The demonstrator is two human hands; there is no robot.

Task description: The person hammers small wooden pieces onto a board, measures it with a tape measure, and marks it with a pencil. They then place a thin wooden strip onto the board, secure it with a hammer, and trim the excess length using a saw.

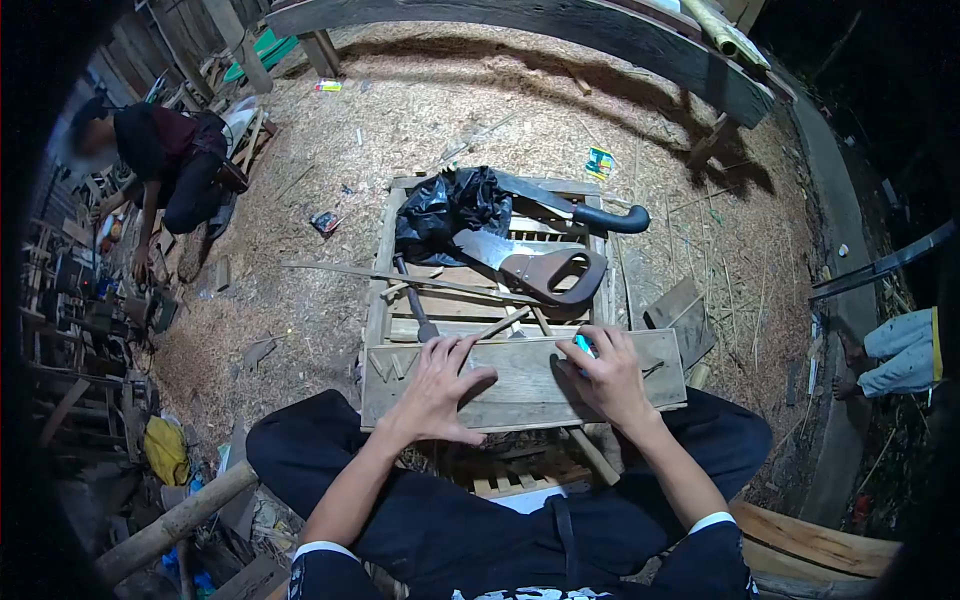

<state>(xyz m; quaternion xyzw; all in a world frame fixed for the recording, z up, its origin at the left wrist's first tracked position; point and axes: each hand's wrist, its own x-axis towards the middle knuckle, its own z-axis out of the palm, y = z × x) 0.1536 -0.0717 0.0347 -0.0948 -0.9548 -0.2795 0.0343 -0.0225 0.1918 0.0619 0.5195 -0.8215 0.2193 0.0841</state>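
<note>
A wooden board (520, 375) lies across the near edge of a slatted wooden crate (377, 315), in front of my lap. My left hand (435, 390) rests on the board's left part, fingers apart and thumb spread. Toward the board's right part, my right hand (607, 375) is curled around a small turquoise object (584, 345), mostly hidden by the fingers. Beyond the board, a handsaw (555, 275) with a brown handle lies on the crate. A chisel-like tool (415, 300) lies beyond my left hand, its near end at the board's far edge.
On the crate's far side are a black plastic bag (455, 210) and a blade with a black handle (610, 218). A person (175, 165) crouches at left near piled scraps. Another person's legs (900, 350) show at right. A long beam (520, 25) spans the back.
</note>
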